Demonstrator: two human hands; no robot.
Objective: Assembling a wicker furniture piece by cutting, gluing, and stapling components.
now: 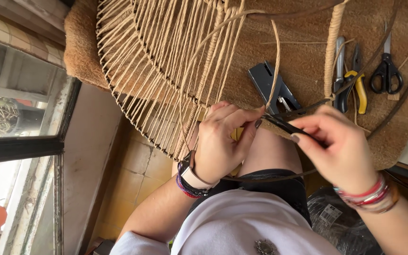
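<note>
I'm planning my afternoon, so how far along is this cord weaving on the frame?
Done: cord strands already fan across most of the round frame. In hand: the left hand pinches a loose cord while the right hand holds a dark tool at it. Left: that cord end is unsecured; how much weaving remains is not visible. Stapler, pliers and scissors lie nearby.

bench: brown mat [303, 61] | 12 o'clock: dark staple gun [272, 85] lying flat | 1 o'clock: yellow-handled pliers [359, 80], black-handled cutter [340, 75] just beside | 2 o'clock: black scissors [386, 71] (closed) | 9 o'clock: window [15, 99] | 8 o'clock: tiled floor [128, 184]
</note>
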